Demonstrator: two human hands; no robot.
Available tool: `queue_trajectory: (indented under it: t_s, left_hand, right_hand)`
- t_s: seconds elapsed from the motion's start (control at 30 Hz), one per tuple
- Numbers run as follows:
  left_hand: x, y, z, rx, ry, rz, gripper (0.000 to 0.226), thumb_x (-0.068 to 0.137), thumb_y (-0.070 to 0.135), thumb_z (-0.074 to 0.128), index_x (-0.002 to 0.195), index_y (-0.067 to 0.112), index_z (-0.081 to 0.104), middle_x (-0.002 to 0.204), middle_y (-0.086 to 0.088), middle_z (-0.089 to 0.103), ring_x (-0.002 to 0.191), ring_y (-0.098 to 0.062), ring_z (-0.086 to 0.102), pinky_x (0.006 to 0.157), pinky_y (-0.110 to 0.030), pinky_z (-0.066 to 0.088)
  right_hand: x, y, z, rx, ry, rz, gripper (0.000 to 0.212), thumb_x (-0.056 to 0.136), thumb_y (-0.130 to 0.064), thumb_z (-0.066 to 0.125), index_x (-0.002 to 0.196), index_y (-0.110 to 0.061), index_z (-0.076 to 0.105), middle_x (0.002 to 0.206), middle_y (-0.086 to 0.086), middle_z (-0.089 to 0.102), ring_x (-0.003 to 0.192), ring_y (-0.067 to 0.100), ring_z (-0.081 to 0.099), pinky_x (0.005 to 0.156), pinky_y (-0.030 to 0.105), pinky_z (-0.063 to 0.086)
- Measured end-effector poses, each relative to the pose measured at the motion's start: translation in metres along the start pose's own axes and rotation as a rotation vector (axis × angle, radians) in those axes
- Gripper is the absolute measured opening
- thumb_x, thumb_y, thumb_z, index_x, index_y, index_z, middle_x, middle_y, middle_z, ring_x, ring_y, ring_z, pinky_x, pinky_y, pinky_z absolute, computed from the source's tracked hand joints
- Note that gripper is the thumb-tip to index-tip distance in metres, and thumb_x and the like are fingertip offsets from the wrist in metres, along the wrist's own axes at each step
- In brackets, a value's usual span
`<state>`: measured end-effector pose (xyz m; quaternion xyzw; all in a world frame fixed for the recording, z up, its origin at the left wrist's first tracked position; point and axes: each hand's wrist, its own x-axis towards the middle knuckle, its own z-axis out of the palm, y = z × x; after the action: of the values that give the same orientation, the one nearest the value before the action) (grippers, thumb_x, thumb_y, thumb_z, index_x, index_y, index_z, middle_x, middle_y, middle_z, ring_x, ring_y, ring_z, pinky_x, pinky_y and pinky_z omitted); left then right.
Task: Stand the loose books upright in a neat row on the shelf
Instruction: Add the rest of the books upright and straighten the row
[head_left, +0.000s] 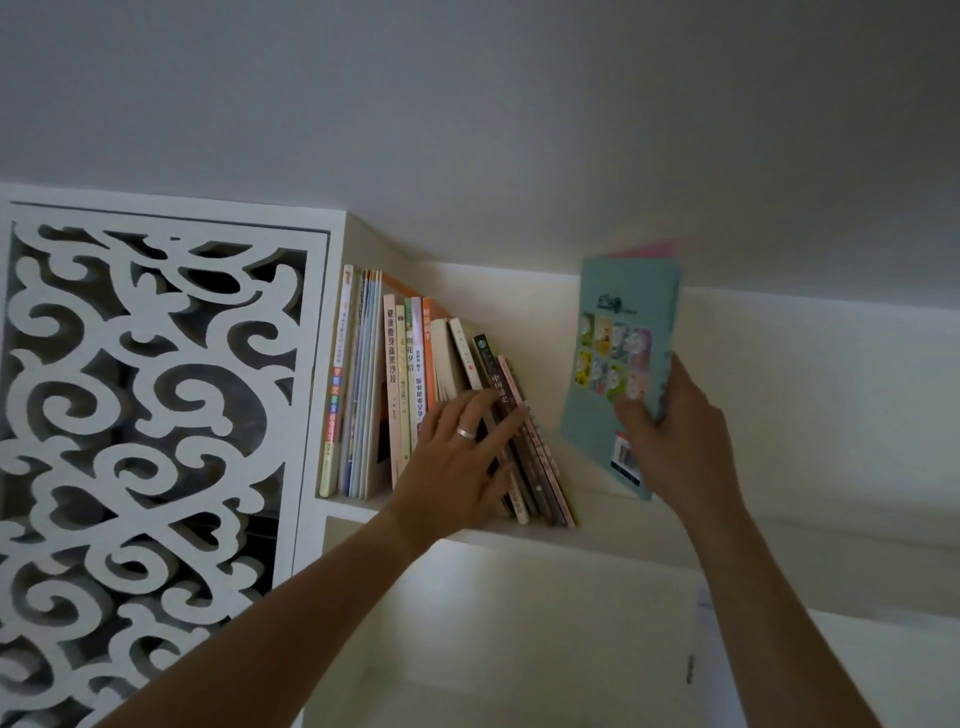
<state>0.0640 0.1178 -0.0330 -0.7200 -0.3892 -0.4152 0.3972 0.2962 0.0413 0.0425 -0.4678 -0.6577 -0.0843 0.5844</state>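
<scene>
A row of several books (400, 384) stands on the white shelf (613, 530), upright at the left and leaning left at its right end. My left hand (457, 457) lies flat against the leaning dark-spined books (540, 457), fingers spread. To the right, my right hand (670, 421) grips a thin teal book (618, 332) by its right edge. That book is held upright and tilted, its lower corner close to the shelf board. A pink edge shows behind its top.
A white carved lattice panel (145, 405) closes the cabinet to the left of the books. The ceiling (519, 104) sits just above the shelf. A lower compartment (498, 634) opens below, with a white sheet (711, 649) at its right.
</scene>
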Motion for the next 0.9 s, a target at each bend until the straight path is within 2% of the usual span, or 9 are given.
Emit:
queue_trajectory:
  t_s: [0.07,0.1,0.2,0.3,0.43,0.6,0.7,0.8,0.9]
  left_hand:
    - [-0.004,-0.002,0.006,-0.018,0.025,0.002,0.057,0.101,0.044,0.045,0.153,0.023,0.046,0.155,-0.013,0.041,0.145,-0.031,0.038,0.117,-0.054,0.033]
    - [-0.007,-0.004,0.009,-0.026,0.036,0.001,0.057,0.102,0.044,0.044,0.154,0.023,0.045,0.157,-0.012,0.039,0.147,-0.030,0.036,0.118,-0.054,0.032]
    - [-0.009,-0.006,0.014,-0.064,0.065,0.010,0.057,0.102,0.042,0.043,0.155,0.021,0.044,0.159,-0.012,0.036,0.149,-0.029,0.034,0.120,-0.053,0.030]
    - [-0.010,-0.007,0.016,-0.127,0.102,-0.009,0.057,0.101,0.038,0.048,0.154,0.018,0.041,0.160,-0.014,0.035,0.150,-0.030,0.032,0.121,-0.052,0.029]
    - [-0.009,-0.005,0.012,-0.154,0.139,-0.165,0.070,0.100,0.043,0.049,0.159,0.010,0.032,0.167,-0.017,0.020,0.157,-0.031,0.016,0.128,-0.048,0.017]
    - [-0.008,-0.004,0.012,-0.151,0.151,-0.160,0.074,0.099,0.037,0.058,0.160,0.007,0.028,0.169,-0.015,0.017,0.158,-0.030,0.013,0.127,-0.050,0.019]
    - [-0.009,-0.003,0.014,-0.158,0.191,-0.181,0.068,0.100,0.037,0.057,0.156,0.005,0.035,0.166,-0.015,0.025,0.157,-0.030,0.017,0.126,-0.051,0.022]
    - [-0.011,-0.004,0.018,-0.138,0.241,-0.270,0.067,0.099,0.039,0.060,0.153,0.007,0.038,0.165,-0.017,0.025,0.157,-0.031,0.017,0.123,-0.056,0.025]
    - [-0.010,-0.005,0.019,-0.154,0.280,-0.375,0.071,0.097,0.044,0.062,0.153,0.012,0.034,0.167,-0.017,0.016,0.158,-0.031,0.013,0.122,-0.059,0.027]
  right_hand:
    - [-0.007,0.002,0.017,-0.194,-0.038,-0.041,0.056,0.101,-0.026,0.057,0.153,-0.032,0.038,0.103,0.004,0.072,0.074,0.027,0.064,0.057,0.022,0.046]
    - [-0.013,0.002,0.029,-0.252,-0.087,-0.045,0.059,0.103,-0.028,0.055,0.156,-0.035,0.032,0.099,0.003,0.071,0.072,0.026,0.063,0.055,0.023,0.046]
    - [-0.030,0.008,0.068,-0.373,-0.262,-0.091,0.056,0.106,-0.047,0.039,0.159,-0.035,0.021,0.111,0.002,0.073,0.087,0.026,0.071,0.070,0.031,0.053]
    - [-0.033,0.016,0.088,-0.369,-0.329,-0.004,0.067,0.101,-0.067,0.021,0.156,-0.029,0.022,0.120,0.001,0.070,0.099,0.025,0.070,0.074,0.032,0.046]
    - [-0.020,0.030,0.100,-0.303,-0.364,0.040,0.081,0.087,-0.083,0.010,0.144,-0.031,0.035,0.105,0.003,0.070,0.087,0.026,0.068,0.073,0.035,0.052]
    - [-0.013,0.037,0.111,-0.161,-0.327,0.137,0.087,0.078,-0.094,0.001,0.135,-0.039,0.038,0.102,0.004,0.065,0.088,0.026,0.066,0.081,0.044,0.058]
    - [-0.014,0.039,0.113,-0.105,-0.325,0.172,0.089,0.076,-0.097,0.005,0.138,-0.041,0.036,0.113,0.008,0.064,0.101,0.031,0.063,0.090,0.049,0.055]
    - [-0.014,0.039,0.106,-0.047,-0.431,0.152,0.103,0.068,-0.104,0.025,0.153,-0.047,0.010,0.135,0.006,0.061,0.115,0.031,0.062,0.098,0.053,0.053]
    - [-0.012,0.039,0.100,-0.099,-0.520,0.084,0.127,0.061,-0.100,0.050,0.157,-0.043,-0.011,0.144,0.001,0.056,0.115,0.025,0.065,0.094,0.043,0.057]
